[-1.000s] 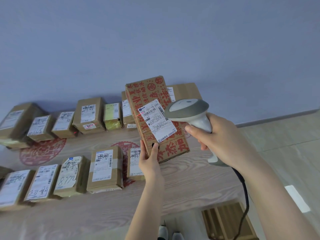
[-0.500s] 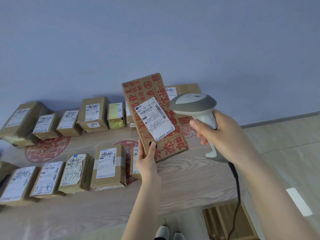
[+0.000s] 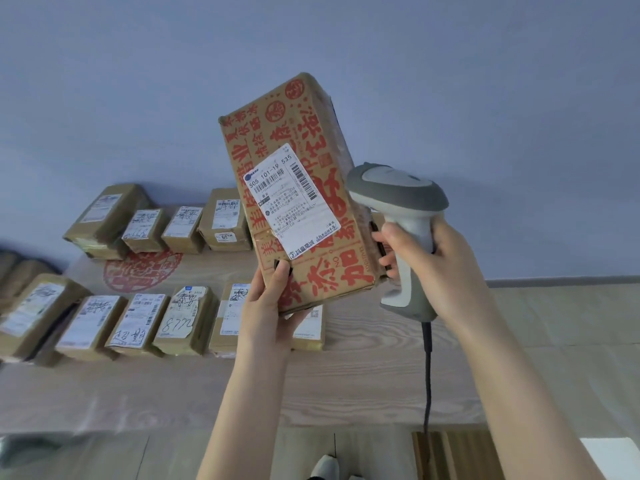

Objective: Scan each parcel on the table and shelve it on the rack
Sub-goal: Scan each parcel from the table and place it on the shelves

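A tall brown cardboard parcel printed with large red characters (image 3: 298, 188) is held up in the air above the far right part of the desk (image 3: 346, 382), tilted with its top leaning to the right. A white shipping label (image 3: 292, 202) with black barcodes and the digits 505 101-19 535 is stuck at a slant across its front face. Clear tape wraps its right side and lower edge.

The left hand (image 3: 268, 306) grips the parcel at its lower left corner, thumb pressed on the front face and the other fingers curled beneath the bottom edge. The right hand (image 3: 436, 268) is closed around the handle of a grey and white handheld barcode scanner (image 3: 403, 216), whose head sits just beside the parcel's right edge; its fingertips (image 3: 384, 237) touch or nearly touch the parcel's taped side. A dark cable (image 3: 427, 368) hangs down from the scanner's base.

On the pale wood-grain desk, two rows of smaller brown cardboard parcels with white labels lie flat: one row (image 3: 162, 223) along the far edge by the blue-grey wall (image 3: 311, 46), another row (image 3: 121, 323) toward the left, nearer the front. A round red printed seal (image 3: 142, 270) shows on the desk surface between the rows.
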